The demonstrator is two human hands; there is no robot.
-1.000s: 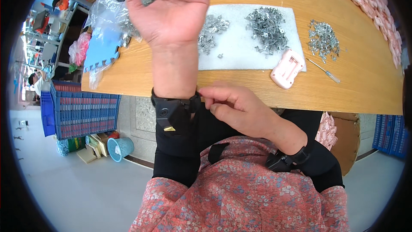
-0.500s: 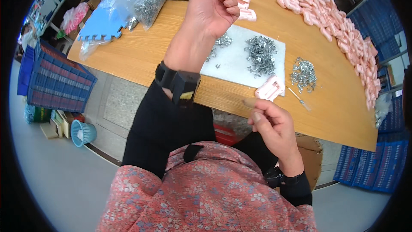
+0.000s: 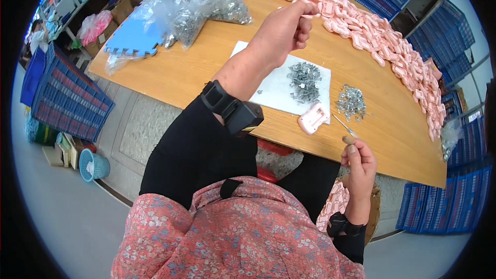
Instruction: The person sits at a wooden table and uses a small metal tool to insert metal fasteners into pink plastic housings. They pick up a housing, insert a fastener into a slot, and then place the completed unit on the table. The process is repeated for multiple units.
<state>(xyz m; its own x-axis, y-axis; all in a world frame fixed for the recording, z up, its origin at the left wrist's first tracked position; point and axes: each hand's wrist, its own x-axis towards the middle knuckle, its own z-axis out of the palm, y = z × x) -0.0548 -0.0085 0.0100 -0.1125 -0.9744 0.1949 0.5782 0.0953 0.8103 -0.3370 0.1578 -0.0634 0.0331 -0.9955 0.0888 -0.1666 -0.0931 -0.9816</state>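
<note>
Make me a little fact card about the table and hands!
Left hand: over the table, fingers curled; contents unclear
Right hand: near the screwdriver
White mat: holds a pile of small metal pieces
Right of mat: another metal pile
Mat's near edge: one pink case
Far right: heap of pink cases
Far left: plastic bags, blue foam tile

The left hand (image 3: pixel 285 32) hangs over the worktop (image 3: pixel 201 80), its fingers curled near a long heap of pink cases (image 3: pixel 369 39), while the right hand (image 3: pixel 360 164) is by the near edge, thumb against forefinger – whether either grips anything is unclear. Between them a single pink case (image 3: pixel 313 120) overlaps the corner of a white mat (image 3: pixel 276 95) bearing dark metal parts (image 3: pixel 305 83) – just beside it are a screwdriver (image 3: pixel 343 125) and a pile of silvery parts (image 3: pixel 351 103).
</note>
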